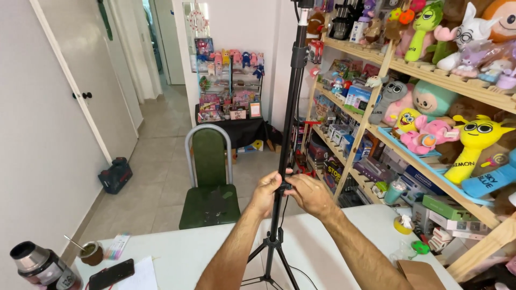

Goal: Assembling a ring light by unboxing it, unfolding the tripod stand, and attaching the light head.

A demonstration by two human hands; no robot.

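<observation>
Beyond the hands stood a green chair [209, 182] on a pale tiled floor [161, 161]. To their left ran a white wall [32, 134] with white doors [91, 75]. To their right, wooden shelves [430, 72] were crowded with plush toys and boxes. Farther back, a small rack [228, 86] held more toys. Soft daylight filled the room.

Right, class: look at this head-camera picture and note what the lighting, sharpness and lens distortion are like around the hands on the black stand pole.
Head view: soft, even indoor light, no harsh shadows or glare on the white table; the left hand and right hand on the black stand pole are sharp; wide-lens distortion tilts the door and wooden shelves at the edges; the distant display rack is soft.
</observation>
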